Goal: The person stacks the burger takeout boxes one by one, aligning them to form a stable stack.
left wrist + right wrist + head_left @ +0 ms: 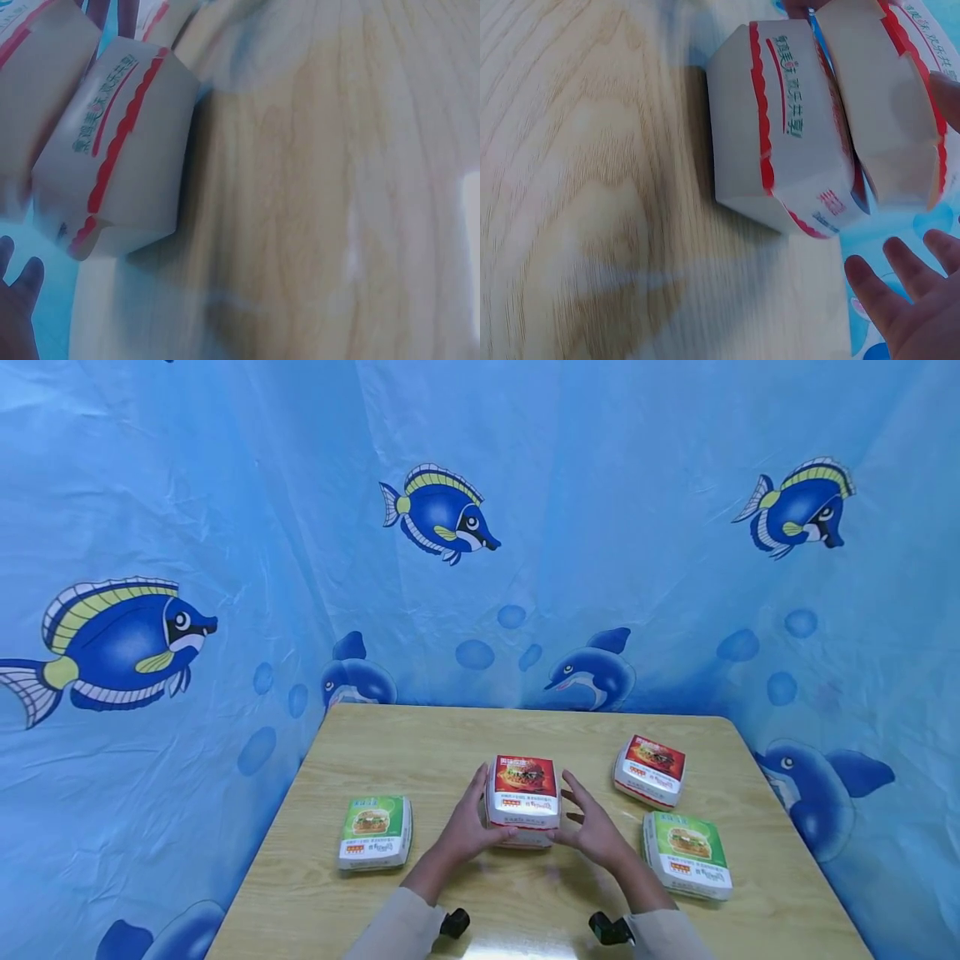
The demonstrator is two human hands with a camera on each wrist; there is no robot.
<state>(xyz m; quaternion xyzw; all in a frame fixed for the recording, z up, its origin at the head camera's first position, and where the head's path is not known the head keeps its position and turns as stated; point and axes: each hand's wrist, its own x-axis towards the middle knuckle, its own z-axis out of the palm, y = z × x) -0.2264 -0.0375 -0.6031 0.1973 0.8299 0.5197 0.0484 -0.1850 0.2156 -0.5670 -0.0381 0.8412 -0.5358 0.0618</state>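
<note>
A red-and-white burger box (525, 789) is held in the middle of the table, over a second burger box (525, 839) that sits on the wood. The right wrist view shows a narrow, slanting gap between the upper box (889, 97) and the lower box (784, 127). My left hand (468, 827) grips the upper box's left side, its thumb at the front lower edge. On the other side my right hand (596, 831) holds it, thumb at the front right corner; several of its fingers (870, 289) spread away from the cardboard.
A green-topped burger box (375, 831) lies to the left. On the right are a red-topped box (651, 768) and, nearer, another green-topped box (686, 852). Beyond the wooden table (435, 731) hangs a blue sheet (600, 410) printed with fish and dolphins.
</note>
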